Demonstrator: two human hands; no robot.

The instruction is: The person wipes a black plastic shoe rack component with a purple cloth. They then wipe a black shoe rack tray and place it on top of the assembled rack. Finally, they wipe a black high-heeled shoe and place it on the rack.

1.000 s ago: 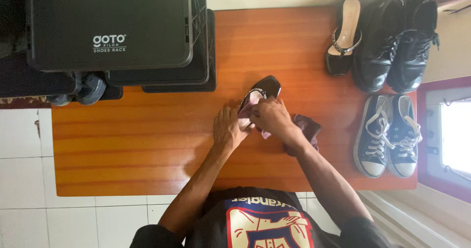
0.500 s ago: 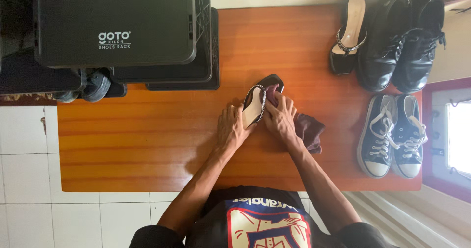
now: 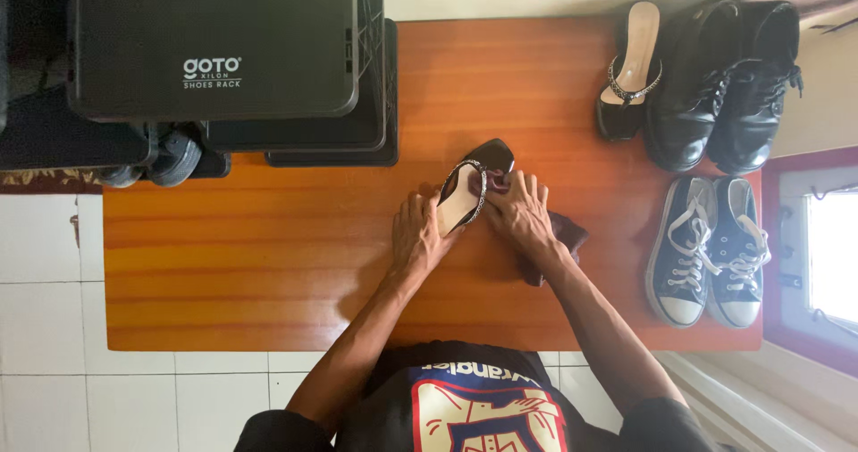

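Centrally, my left hand (image 3: 418, 233) fingers grip the black sandal (image 3: 469, 188); right hand (image 3: 523, 215) fingers press a cloth (image 3: 559, 238); bare wooden surface (image 3: 250, 246) lies left.

Bare desk (image 3: 250, 264) lies open to my left; shoe rack (image 3: 214, 50) blocks ahead-left, black boots (image 3: 715, 86) and sneakers (image 3: 706, 251) crowd my right.
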